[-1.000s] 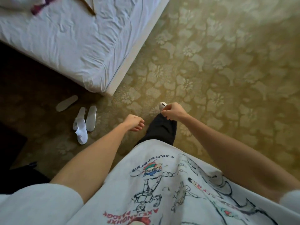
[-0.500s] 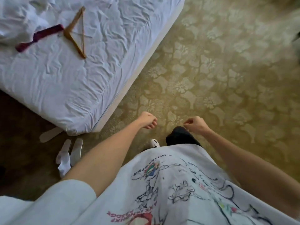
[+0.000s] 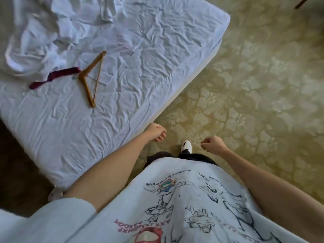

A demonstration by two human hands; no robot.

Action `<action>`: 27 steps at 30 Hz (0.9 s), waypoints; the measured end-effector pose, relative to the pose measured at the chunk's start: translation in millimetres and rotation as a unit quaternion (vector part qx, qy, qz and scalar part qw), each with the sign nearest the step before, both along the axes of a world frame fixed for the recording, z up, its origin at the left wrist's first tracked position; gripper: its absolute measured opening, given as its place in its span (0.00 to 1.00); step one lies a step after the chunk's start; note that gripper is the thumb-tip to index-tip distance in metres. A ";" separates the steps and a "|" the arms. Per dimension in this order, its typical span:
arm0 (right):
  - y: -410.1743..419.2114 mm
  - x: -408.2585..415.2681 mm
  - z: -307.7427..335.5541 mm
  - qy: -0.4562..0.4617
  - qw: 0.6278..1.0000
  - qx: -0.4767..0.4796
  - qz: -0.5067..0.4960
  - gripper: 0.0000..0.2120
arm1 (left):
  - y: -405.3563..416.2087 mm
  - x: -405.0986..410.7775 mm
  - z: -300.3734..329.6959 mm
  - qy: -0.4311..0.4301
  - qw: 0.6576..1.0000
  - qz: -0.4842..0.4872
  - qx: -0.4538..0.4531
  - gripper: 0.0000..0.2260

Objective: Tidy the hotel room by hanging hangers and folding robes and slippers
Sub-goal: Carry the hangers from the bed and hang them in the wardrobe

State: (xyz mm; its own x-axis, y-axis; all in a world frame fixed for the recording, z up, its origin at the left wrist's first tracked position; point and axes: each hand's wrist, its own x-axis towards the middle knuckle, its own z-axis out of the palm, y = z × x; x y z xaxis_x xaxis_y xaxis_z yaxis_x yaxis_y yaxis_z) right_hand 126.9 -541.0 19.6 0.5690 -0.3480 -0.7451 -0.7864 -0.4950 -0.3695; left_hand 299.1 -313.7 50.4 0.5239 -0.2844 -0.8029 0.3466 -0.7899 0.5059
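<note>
Standing at the bed corner, both hands free, hanger up on the sheet.

Nearest, a white printed T-shirt (image 3: 184, 199) filling the lower view, with a white shoe toe (image 3: 186, 144) on the green-gold patterned carpet (image 3: 254, 85) just beyond its hem. Left hand (image 3: 157, 132) loosely curled and holding nothing, hovering at the near edge of the white-sheeted bed (image 3: 140, 67); right hand (image 3: 213, 145) curled into a loose fist, also holding nothing, over bare carpet. Open carpet ahead and to the right; bed edge running diagonally up to a far corner, dark floor along the left side. Further up and left of the left hand, well apart, a brown wooden triangular hanger (image 3: 91, 78) flat on the wrinkled sheet, a dark red fabric strip (image 3: 54, 78) just beside it. Farthest, crumpled white cloth (image 3: 43, 37) heaped at the top left.
</note>
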 end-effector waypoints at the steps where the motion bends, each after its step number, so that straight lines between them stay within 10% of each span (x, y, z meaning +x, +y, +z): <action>1: -8.6 33.1 4.1 -0.014 0.999 0.009 0.030 0.07 | -1.1 16.9 -0.3 -0.011 0.999 0.030 0.006 0.07; 18: -39.6 454.0 3.1 -0.041 0.942 0.043 0.330 0.07 | 1.9 231.1 -36.6 0.075 0.915 0.395 0.032 0.09; 27: -94.8 581.9 0.4 0.045 0.916 -0.009 0.399 0.05 | -46.2 366.8 -22.7 0.032 0.916 0.399 -0.024 0.09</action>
State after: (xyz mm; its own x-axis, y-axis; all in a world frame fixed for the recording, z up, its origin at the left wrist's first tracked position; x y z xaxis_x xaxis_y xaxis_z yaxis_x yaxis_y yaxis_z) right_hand 708.7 -635.8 20.0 0.5850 0.1383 -0.7992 -0.1992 -0.9307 -0.3068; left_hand 665.9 -359.9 27.7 0.5323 0.1331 -0.8360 0.8343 -0.2498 0.4915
